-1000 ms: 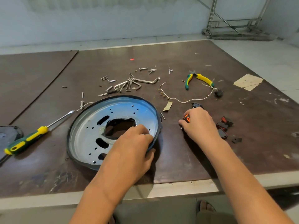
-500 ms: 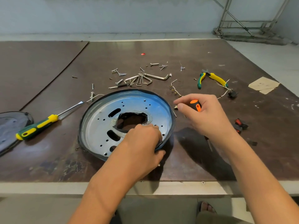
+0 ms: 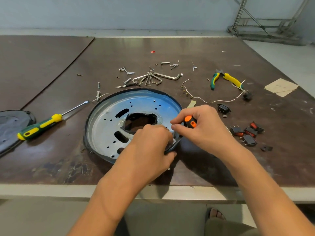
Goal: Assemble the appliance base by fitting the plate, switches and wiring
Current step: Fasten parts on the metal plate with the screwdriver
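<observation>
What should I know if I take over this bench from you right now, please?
Left hand grips the plate at its near right rim. Right hand holds the orange screwdriver, tip down at that rim beside the left hand.
Switches lie loose on the table right of the plate; the wire lies behind them, screws farther back.
Done: plate laid out. Left: no switch or wire is fitted yet.
</observation>
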Demonstrator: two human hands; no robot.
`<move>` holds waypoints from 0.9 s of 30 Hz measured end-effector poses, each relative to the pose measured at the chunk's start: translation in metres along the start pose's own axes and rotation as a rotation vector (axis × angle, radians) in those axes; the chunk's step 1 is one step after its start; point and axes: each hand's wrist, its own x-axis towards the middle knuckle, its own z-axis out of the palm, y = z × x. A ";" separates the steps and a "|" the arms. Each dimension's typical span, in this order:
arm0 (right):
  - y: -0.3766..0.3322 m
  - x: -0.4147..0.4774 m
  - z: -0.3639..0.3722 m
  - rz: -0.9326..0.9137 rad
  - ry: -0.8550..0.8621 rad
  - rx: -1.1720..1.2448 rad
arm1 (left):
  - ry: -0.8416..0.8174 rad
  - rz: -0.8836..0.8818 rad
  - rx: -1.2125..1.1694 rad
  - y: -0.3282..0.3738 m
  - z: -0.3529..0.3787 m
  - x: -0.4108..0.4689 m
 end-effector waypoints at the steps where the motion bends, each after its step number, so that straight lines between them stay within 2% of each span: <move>1: -0.001 0.000 0.000 -0.012 -0.007 0.003 | 0.002 0.001 -0.004 0.000 0.000 0.000; 6: 0.004 0.001 -0.006 -0.076 -0.133 -0.071 | 0.038 0.008 -0.052 0.003 -0.001 -0.002; 7: 0.005 0.000 -0.007 -0.077 -0.113 -0.032 | 0.045 0.008 -0.068 0.002 -0.001 -0.002; 10: 0.013 0.001 -0.007 -0.005 0.158 0.126 | 0.057 0.007 -0.087 0.001 -0.002 -0.001; 12: 0.020 0.004 -0.011 0.192 0.283 0.146 | 0.059 0.018 -0.079 0.000 -0.002 -0.002; 15: 0.027 0.005 -0.015 0.423 0.157 0.125 | 0.061 0.060 -0.036 0.003 -0.003 -0.002; 19: 0.023 0.003 -0.002 0.549 -0.050 0.325 | 0.077 0.074 -0.038 0.003 -0.003 -0.001; 27: 0.016 0.004 0.017 0.683 -0.088 0.766 | 0.170 0.054 -0.061 -0.001 -0.008 -0.003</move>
